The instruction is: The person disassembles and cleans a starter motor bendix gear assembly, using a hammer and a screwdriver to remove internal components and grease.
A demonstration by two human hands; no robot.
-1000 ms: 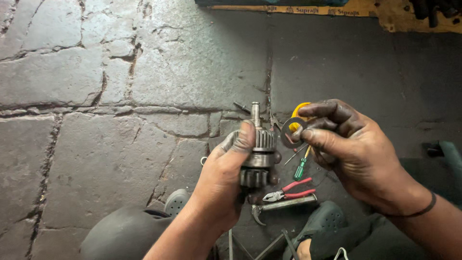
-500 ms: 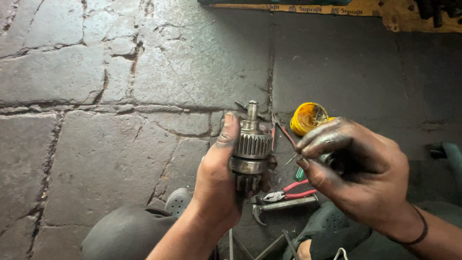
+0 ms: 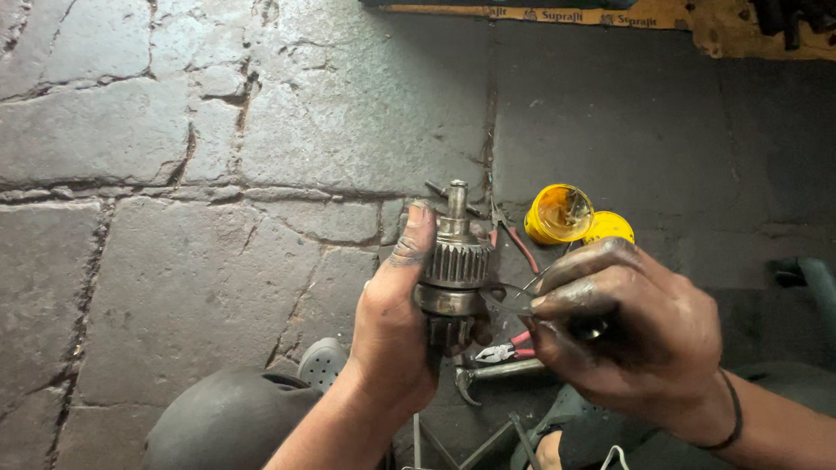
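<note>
I held the geared metal part (image 3: 455,270) upright in my left hand (image 3: 392,335), thumb pressed along its left side and fingers wrapped behind it, so that its narrow shaft pointed away from me and the ring of teeth sat just above my grip. It was up off the stone floor (image 3: 218,174), roughly in the middle of the scene. My right hand (image 3: 631,335), smeared with grease, was just to the right of the part, fingers curled in narrow around a thin bent wire ring (image 3: 509,298) whose loop touched the part's lower collar. Beyond my right hand, on the floor, stood a small open yellow tin (image 3: 558,213) with its yellow lid (image 3: 610,226) beside it on the right. Nearer to me, below the part, lay red-handled pliers (image 3: 509,350) and a metal tool (image 3: 492,374) close beside them. A dark rounded shape (image 3: 226,422) sat at the near left.
</note>
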